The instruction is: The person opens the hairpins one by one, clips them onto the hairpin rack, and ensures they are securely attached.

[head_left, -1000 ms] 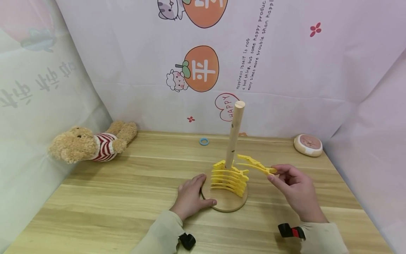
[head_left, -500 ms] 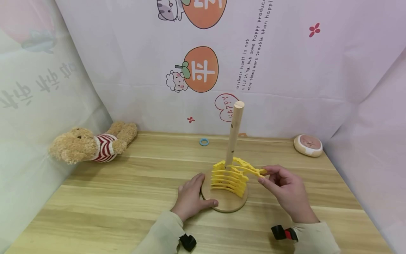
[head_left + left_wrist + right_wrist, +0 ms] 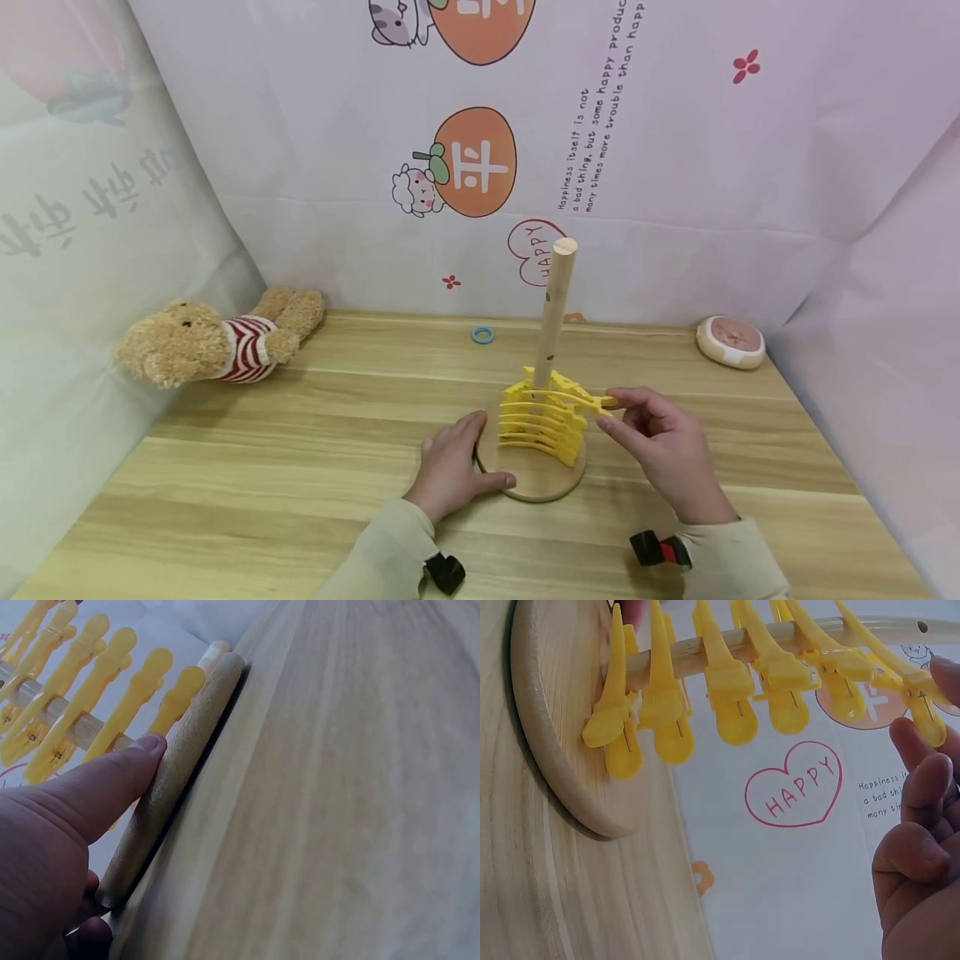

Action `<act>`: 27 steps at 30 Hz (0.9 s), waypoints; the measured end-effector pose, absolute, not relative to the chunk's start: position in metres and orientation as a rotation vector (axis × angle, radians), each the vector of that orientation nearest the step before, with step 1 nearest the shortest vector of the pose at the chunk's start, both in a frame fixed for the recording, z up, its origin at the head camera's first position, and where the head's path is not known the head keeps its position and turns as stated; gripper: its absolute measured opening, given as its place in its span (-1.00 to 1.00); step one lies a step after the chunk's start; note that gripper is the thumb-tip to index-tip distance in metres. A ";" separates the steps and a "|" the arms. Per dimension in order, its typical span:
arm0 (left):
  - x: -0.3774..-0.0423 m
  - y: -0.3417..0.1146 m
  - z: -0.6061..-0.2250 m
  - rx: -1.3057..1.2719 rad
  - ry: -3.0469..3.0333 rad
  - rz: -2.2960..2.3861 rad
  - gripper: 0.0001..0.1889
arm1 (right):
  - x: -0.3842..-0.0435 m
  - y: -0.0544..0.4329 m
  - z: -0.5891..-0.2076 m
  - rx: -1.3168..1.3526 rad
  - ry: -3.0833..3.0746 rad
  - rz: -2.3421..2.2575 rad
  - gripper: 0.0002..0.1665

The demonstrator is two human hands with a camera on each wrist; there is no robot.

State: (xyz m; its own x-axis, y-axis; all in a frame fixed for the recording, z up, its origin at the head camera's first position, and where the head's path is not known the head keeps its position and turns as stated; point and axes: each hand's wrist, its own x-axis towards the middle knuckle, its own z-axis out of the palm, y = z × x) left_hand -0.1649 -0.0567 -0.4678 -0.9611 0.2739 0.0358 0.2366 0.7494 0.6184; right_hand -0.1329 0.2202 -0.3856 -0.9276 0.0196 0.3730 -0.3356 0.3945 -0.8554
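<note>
An upright wooden post (image 3: pixel 555 321) rises from a round wooden base (image 3: pixel 534 486). Several yellow hair clips (image 3: pixel 534 431) are clamped one above another around its lower part. My left hand (image 3: pixel 452 467) holds the base's left edge, its thumb (image 3: pixel 124 766) lying over the rim and the other fingers around the side. Between thumb and forefinger, my right hand (image 3: pixel 670 446) pinches the tail end of the topmost clip (image 3: pixel 889 660), whose long prongs lie around the post just above the others. The right wrist view shows these clips in a spaced row along the post.
A teddy bear (image 3: pixel 217 340) in a striped top lies at the table's left. Near the back edge is a blue ring (image 3: pixel 483 335). A round beige-and-pink device (image 3: pixel 731 342) sits at the back right. Printed cloth walls (image 3: pixel 315 167) surround the wooden table (image 3: pixel 262 467).
My right hand has moved left with its clip, bringing the prongs from beside the post to around it, just above the stack. My left hand has stayed at the base.
</note>
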 end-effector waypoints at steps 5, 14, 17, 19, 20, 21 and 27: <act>-0.165 -0.058 -0.468 0.430 2.892 0.998 0.10 | -0.134 0.219 -0.385 0.266 -2.332 1.544 -0.69; -0.165 -0.058 -0.468 0.437 2.884 0.998 0.09 | -0.136 0.216 -0.385 0.276 -2.335 1.558 -0.68; -0.165 -0.057 -0.467 0.440 2.885 0.990 0.09 | -0.137 0.215 -0.386 0.286 -2.332 1.565 -0.68; -0.165 -0.057 -0.467 0.444 2.883 0.984 0.09 | -0.137 0.214 -0.386 0.290 -2.335 1.566 -0.68; -0.165 -0.057 -0.466 0.446 2.880 0.981 0.09 | -0.137 0.214 -0.386 0.288 -2.337 1.562 -0.68; -0.165 -0.056 -0.466 0.449 2.879 0.979 0.09 | -0.137 0.213 -0.386 0.282 -2.339 1.559 -0.69; -0.165 -0.055 -0.465 0.450 2.888 0.952 0.09 | -0.139 0.208 -0.387 0.322 -2.326 1.545 -0.71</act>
State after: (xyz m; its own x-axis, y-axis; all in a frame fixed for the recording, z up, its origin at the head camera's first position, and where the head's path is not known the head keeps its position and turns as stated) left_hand -0.1646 -0.0555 -0.4645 -0.9549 0.2957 0.0270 0.2538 0.7656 0.5911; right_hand -0.1391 0.2084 -0.3869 -0.9204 -0.0059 0.3910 -0.3627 0.3864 -0.8480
